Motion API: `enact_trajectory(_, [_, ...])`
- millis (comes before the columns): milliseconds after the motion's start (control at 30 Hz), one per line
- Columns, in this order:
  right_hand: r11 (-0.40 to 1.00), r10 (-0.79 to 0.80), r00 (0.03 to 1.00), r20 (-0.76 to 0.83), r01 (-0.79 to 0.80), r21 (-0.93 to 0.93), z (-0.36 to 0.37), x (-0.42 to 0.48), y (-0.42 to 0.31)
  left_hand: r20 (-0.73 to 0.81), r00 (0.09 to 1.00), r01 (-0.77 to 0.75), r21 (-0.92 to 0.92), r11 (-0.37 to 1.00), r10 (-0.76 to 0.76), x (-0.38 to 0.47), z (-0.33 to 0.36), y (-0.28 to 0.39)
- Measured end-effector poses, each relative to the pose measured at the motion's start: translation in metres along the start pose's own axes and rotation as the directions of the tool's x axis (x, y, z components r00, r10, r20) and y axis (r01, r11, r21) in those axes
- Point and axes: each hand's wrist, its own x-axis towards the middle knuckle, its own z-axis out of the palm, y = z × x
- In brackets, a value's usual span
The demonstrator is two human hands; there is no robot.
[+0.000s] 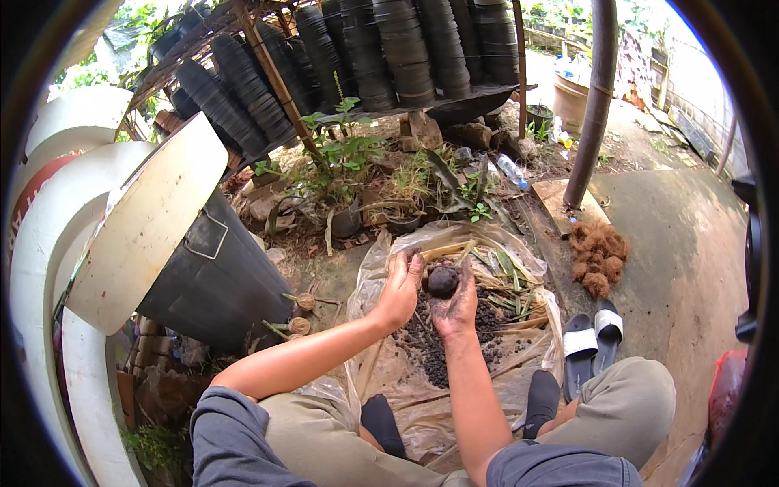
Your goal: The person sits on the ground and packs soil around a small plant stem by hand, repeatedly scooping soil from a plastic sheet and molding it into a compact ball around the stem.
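A round ball of dark soil rests in my right hand, whose fingers curl up around it. My left hand is raised just to the left of the ball, fingers extended; whether it touches the ball is hard to tell. Dark soil clings to both hands. Below them, loose crumbly soil lies on a clear plastic sheet, with cut green and dry leaf strips on its far right part.
Brown fibre clumps lie on the concrete at right, near a pair of slides. Twine-wrapped balls with stems sit left, beside a large black bin. Stacked black pots, potted plants and a post stand beyond.
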Motion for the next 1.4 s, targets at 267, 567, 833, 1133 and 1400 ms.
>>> enact_trajectory(267, [0.997, 0.074, 0.996, -0.052, -0.074, 0.008, -0.015, 0.008, -0.002, -0.008, 1.000, 0.011, -0.090, 0.996, -0.012, 0.008, -0.002, -0.027])
enact_trajectory(567, [0.978, 0.060, 0.989, 0.133, -0.032, -0.208, -0.001, -0.010, 0.008, 0.048, 0.994, 0.113, -0.322, 0.940, -0.103, 0.001, 0.000, -0.012])
enact_trajectory(833, [0.931, 0.120, 0.986, 0.115, -0.071, -0.359, 0.003, -0.013, -0.005, 0.021, 0.988, 0.150, -0.296, 0.943, -0.150, 0.004, -0.001, -0.014])
enact_trajectory(1133, [0.945, 0.153, 0.983, 0.102, -0.115, -0.307, 0.017, -0.019, -0.008, 0.049, 0.979, 0.200, -0.360, 0.911, -0.196, 0.006, -0.001, -0.017])
enact_trajectory(1400, [0.958, 0.213, 0.963, 0.166, -0.173, -0.229, 0.000, -0.009, -0.008, -0.027, 0.991, 0.120, -0.194, 0.974, -0.128, 0.003, -0.004, -0.010])
